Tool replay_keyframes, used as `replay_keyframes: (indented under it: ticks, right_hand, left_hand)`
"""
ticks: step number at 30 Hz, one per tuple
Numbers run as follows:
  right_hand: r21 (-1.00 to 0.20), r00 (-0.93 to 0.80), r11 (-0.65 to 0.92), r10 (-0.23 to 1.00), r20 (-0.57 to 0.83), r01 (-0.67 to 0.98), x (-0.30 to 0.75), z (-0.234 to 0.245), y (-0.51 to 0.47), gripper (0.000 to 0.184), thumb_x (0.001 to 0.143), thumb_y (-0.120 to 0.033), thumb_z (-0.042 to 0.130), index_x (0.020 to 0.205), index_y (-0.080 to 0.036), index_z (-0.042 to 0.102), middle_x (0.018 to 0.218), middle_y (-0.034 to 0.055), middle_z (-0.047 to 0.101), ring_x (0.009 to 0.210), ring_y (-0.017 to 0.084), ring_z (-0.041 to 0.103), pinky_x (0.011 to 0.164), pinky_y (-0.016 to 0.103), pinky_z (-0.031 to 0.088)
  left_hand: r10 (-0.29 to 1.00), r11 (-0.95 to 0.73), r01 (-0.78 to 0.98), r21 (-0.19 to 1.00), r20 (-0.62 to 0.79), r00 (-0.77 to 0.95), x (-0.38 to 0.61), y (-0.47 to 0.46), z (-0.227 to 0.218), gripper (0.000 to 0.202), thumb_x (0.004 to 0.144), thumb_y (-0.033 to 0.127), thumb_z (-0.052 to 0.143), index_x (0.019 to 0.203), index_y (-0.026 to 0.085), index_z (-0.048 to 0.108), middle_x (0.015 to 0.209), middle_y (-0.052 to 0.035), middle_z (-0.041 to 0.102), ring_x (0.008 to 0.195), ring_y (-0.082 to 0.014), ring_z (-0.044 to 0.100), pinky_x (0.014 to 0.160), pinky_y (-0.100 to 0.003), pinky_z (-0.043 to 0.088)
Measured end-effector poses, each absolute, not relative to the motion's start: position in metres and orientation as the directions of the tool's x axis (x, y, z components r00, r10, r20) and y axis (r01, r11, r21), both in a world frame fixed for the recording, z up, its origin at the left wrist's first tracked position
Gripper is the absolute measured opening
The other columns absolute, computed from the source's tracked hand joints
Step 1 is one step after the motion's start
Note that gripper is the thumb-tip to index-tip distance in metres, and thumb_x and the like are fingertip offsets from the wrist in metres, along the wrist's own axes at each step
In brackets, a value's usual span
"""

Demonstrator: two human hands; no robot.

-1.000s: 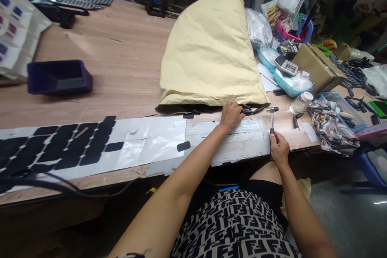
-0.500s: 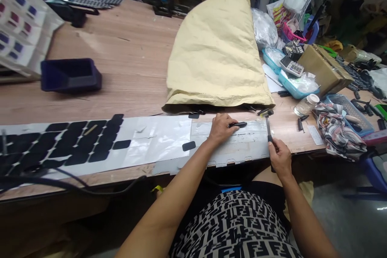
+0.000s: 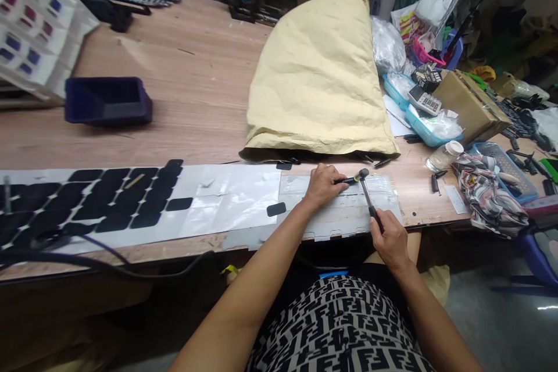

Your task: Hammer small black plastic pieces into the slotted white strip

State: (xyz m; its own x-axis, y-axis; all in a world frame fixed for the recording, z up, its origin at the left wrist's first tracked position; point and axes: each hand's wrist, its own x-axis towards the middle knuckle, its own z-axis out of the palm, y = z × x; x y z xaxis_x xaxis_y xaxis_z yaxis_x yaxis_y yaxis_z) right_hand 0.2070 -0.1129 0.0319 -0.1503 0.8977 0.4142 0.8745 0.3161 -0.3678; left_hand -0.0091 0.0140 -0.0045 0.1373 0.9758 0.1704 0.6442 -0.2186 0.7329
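My left hand point(image 3: 323, 185) is closed on a slim black piece point(image 3: 346, 181) that lies over the grey-white board point(image 3: 335, 215) along the table's front edge. What exactly this piece is, I cannot make out. My right hand point(image 3: 389, 238) grips the dark handle of a small hammer point(image 3: 367, 195) with a metal shaft. The hammer's head is at the piece's right end; whether they touch I cannot tell. Just beyond the hands is the mouth of a big yellow paper sack point(image 3: 318, 81), with small black parts point(image 3: 382, 163) near its lower edge.
Left of the board, a white sheet point(image 3: 226, 197) carries rows of black rounded pads point(image 3: 150, 197). A dark purple bin point(image 3: 108, 102) sits farther back. To the right are a capped jar point(image 3: 443, 156), a crumpled patterned cloth point(image 3: 492, 192), blue baskets point(image 3: 431, 128) and a cardboard box point(image 3: 471, 104).
My right hand has brought the hammer leftward from the board's right end to the black piece. My left hand keeps its hold on the piece. The view has shifted slightly.
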Motion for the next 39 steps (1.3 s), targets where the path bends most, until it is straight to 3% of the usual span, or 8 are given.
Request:
replay_keyframes:
  ticks: [10,13,19,23,27,31,36,39]
  right_hand:
    - [-0.408,-0.178,0.331,0.912,0.37,0.851,0.196,0.031,-0.114,0.031,0.099,-0.033,0.048,0.117,-0.019,0.07,0.093,0.0079,0.072,0.086,0.02,0.068,0.08,0.03,0.054]
    - [-0.492,-0.123,0.277,0.938,0.323,0.825,0.203,0.031,-0.108,0.032,0.098,-0.035,0.049,0.115,-0.02,0.071,0.095,0.0073,0.072,0.086,0.019,0.067,0.081,0.03,0.053]
    - [-0.585,0.217,0.008,0.925,0.313,0.811,0.247,0.028,-0.075,0.043,0.092,-0.046,0.051,0.108,-0.015,0.075,0.093,0.0106,0.073,0.083,0.023,0.065,0.082,0.035,0.05]
    - [-0.679,0.434,-0.201,0.881,0.19,0.706,0.27,0.025,-0.057,0.051,0.087,-0.054,0.05,0.106,-0.015,0.078,0.091,0.0105,0.076,0.08,0.024,0.064,0.079,0.036,0.049]
    - [-0.761,0.447,-0.25,0.893,0.059,0.599,0.274,0.027,-0.054,0.051,0.083,-0.056,0.057,0.106,-0.016,0.078,0.095,0.0087,0.078,0.086,0.025,0.067,0.082,0.035,0.049]
    - [-0.764,0.437,-0.218,0.895,0.091,0.606,0.269,0.03,-0.057,0.05,0.084,-0.055,0.056,0.105,-0.017,0.078,0.098,0.009,0.078,0.089,0.026,0.067,0.081,0.035,0.049]
    - [-0.73,0.43,-0.196,0.891,0.147,0.655,0.265,0.029,-0.059,0.05,0.086,-0.056,0.053,0.104,-0.017,0.079,0.097,0.0103,0.077,0.088,0.026,0.067,0.078,0.034,0.048]
    - [-0.719,0.421,-0.192,0.894,0.151,0.667,0.266,0.027,-0.059,0.049,0.087,-0.055,0.053,0.107,-0.018,0.078,0.1,0.0103,0.077,0.087,0.025,0.067,0.079,0.035,0.048]
  left_hand:
    - [0.977,-0.214,0.665,0.715,0.156,0.147,-0.009,0.014,-0.002,0.016,0.082,0.035,0.077,0.097,0.033,0.083,0.085,-0.0028,0.067,0.096,-0.0251,0.05,0.088,-0.041,0.038]
    - [0.976,-0.216,0.659,0.721,0.15,0.155,-0.009,0.014,-0.003,0.019,0.082,0.036,0.076,0.099,0.031,0.083,0.088,-0.0033,0.068,0.098,-0.0257,0.05,0.09,-0.042,0.038]
    - [0.977,-0.213,0.657,0.723,0.148,0.154,-0.01,0.016,-0.007,0.02,0.082,0.036,0.074,0.099,0.03,0.082,0.092,-0.004,0.069,0.101,-0.0271,0.05,0.093,-0.043,0.039]
    - [0.972,-0.231,0.659,0.716,0.133,0.196,-0.012,0.012,0.005,0.018,0.082,0.035,0.075,0.097,0.03,0.082,0.093,-0.004,0.068,0.103,-0.0278,0.05,0.095,-0.045,0.04]
    - [0.895,-0.386,0.548,0.742,0.156,0.419,-0.016,-0.017,0.025,0.014,0.081,0.036,0.079,0.094,0.031,0.082,0.116,-0.0051,0.065,0.117,-0.0297,0.049,0.104,-0.049,0.039]
    - [0.739,-0.565,0.418,0.712,0.21,0.64,-0.019,-0.069,0.029,0.014,0.082,0.036,0.079,0.096,0.034,0.081,0.137,-0.0031,0.058,0.13,-0.0308,0.044,0.11,-0.049,0.038]
    - [0.722,-0.651,0.552,0.521,0.201,0.662,-0.018,-0.117,0.015,0.021,0.085,0.028,0.075,0.105,0.03,0.078,0.152,-0.0069,0.048,0.137,-0.0348,0.039,0.113,-0.055,0.034]
    - [0.722,-0.649,0.551,0.524,0.197,0.663,-0.016,-0.118,0.013,0.035,0.078,0.038,0.082,0.112,0.031,0.077,0.155,-0.007,0.046,0.138,-0.0373,0.038,0.113,-0.056,0.033]
